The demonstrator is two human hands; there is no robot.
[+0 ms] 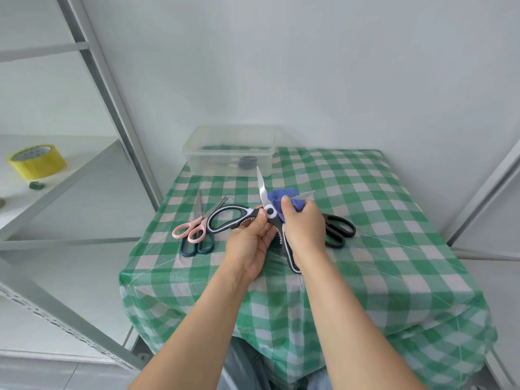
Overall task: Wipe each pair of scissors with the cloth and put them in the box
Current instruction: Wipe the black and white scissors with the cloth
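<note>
The left hand [250,240], at centre frame, pinches the kitchen scissors [270,211] by the shank just left of the pivot, fingers curled on the black-and-white handle. This seems meant to hold the tool steady above the counter [380,220] while the blades are worked. The right hand [304,229] is clamped on the blue cloth [281,199], which is bunched over one blade beside the pivot. My reading is that this blade is being wiped now.

The scissors are spread wide, so there is no single long axis. The bare, serrated blade points up the frame toward the box [229,149], and the covered blade runs to the right, its tip just showing past the cloth. One handle loop reaches left, and the other drops toward the bottom of the frame, under the right wrist. Holding them open likely exposes the inner faces to the cloth.

The clear box stands at the far edge of the counter, top centre, with something dark inside, too blurred to identify. Three pairs lie flat waiting. The pink scissors [198,223] and teal scissors [197,250] overlap at the left, tips pointing up-frame. The black scissors [327,219] lie at the right, blades hidden behind the right hand.
</note>
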